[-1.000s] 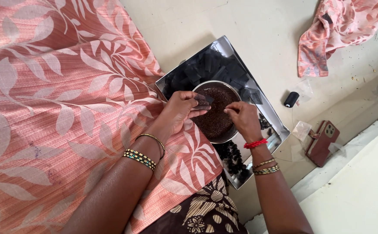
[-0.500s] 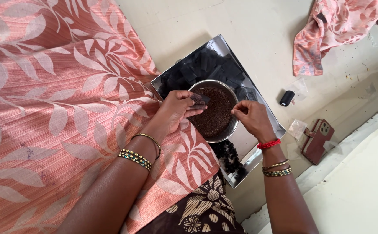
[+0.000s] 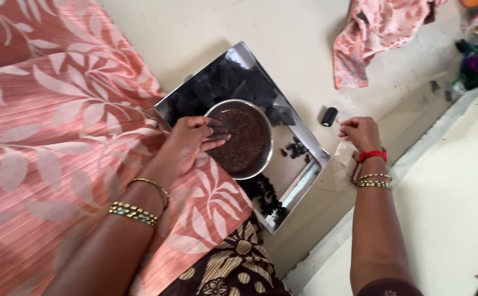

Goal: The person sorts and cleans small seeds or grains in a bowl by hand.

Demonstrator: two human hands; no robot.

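Dark, light folded piece is being pinched by the left hand (image 3: 187, 143) over the seed-filled steel bowl (image 3: 242, 138); the right hand (image 3: 361, 132) is hovering loosely curled, apparently empty; pinching its edge should suffice.

There were 2 hands, the left (image 3: 192, 143) and the right (image 3: 361, 133). 1 steel tray (image 3: 299, 183) carried 1 round bowl (image 3: 242, 138) of brown grains. 1 black spool (image 3: 329, 116) lay on the floor. 2 bangles circled the left wrist, 3 bands the right.

Right hand (image 3: 361, 133) hides the thing under its wrist
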